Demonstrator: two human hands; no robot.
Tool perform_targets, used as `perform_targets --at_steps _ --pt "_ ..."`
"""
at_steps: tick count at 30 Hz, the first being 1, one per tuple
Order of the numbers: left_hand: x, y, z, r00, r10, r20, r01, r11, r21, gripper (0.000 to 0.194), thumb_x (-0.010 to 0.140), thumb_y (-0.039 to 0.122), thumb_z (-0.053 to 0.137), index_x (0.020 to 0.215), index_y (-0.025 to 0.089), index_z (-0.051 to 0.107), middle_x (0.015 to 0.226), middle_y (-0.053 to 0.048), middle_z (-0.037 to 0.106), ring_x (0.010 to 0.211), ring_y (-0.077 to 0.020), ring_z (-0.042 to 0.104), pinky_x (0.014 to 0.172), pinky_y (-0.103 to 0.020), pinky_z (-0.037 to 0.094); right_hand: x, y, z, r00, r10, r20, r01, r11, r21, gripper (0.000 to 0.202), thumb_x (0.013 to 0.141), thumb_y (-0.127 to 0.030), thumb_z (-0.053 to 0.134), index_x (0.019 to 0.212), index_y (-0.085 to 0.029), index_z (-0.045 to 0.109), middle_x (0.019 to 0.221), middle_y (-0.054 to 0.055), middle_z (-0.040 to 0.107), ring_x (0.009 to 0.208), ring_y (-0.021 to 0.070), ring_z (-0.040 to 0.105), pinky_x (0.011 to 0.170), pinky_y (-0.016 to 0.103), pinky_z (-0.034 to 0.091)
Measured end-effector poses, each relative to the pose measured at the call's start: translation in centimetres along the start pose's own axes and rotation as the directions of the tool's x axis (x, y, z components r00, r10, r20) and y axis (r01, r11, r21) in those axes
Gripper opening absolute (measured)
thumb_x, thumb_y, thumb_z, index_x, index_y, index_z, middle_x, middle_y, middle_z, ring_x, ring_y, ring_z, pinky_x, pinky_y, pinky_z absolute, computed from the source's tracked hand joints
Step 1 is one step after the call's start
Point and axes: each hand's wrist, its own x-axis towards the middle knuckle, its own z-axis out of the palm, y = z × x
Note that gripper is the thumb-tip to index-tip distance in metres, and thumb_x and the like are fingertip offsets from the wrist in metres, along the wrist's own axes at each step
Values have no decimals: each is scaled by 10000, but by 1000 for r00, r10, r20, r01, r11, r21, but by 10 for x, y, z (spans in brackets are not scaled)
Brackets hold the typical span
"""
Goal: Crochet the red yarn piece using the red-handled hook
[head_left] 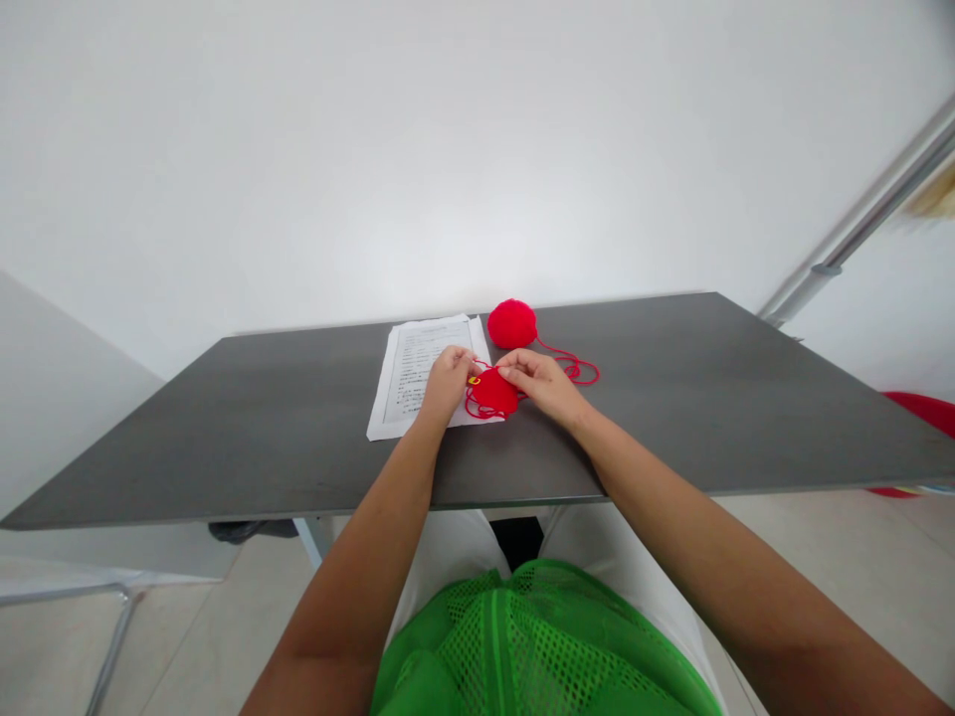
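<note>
Between my hands is a round red crocheted piece [495,392], its lower part over the edge of a printed sheet. My left hand [450,378] pinches its upper left side, where a small yellow ring-like marker [475,380] shows. At the upper right edge, my right hand [543,380] is closed, thumb and finger pressed together on the red piece or its yarn. Loose red strands hang at the lower left of the piece. Just beyond my hands lies a ball of red yarn [511,324], with a strand [586,374] looping on the table to the right.
Printed paper sheets [407,373] lie under and left of my left hand. The dark grey table [671,398] stands against a white wall. A metal pole [858,219] slants at the right, and a red object [925,410] sits beyond the table's right edge.
</note>
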Motion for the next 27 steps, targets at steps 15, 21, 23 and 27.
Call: perform_targets --at_steps 15,21,23,27 --pt "-8 4 -2 948 91 304 44 912 -408 279 600 226 734 849 148 636 686 22 619 614 -83 551 612 -209 411 0 0 -1 999 -39 25 40 999 -25 210 750 -375 629 797 -176 579 647 -32 581 566 110 502 554 247 390" --pt "-5 0 -1 964 118 239 -3 902 -432 248 584 168 729 809 152 623 677 29 611 619 -72 549 620 -199 408 -1 0 -1 998 -46 44 48 998 -35 206 759 -373 622 801 -174 585 653 -33 577 571 108 491 560 247 378" --pt "-4 -1 -1 969 113 221 -11 910 -415 236 590 176 724 800 153 620 677 27 612 623 -75 549 626 -203 410 -1 -1 -1 998 -48 50 50 998 -38 204 764 -368 620 805 -171 589 660 -32 578 575 108 495 567 248 380" --pt "-3 -2 -1 968 119 221 -31 931 -365 227 599 211 724 795 158 622 670 26 612 621 -84 542 615 -211 406 -1 -1 -1 998 -50 47 51 998 -28 212 763 -369 621 808 -164 591 666 -29 585 578 106 506 579 249 391"
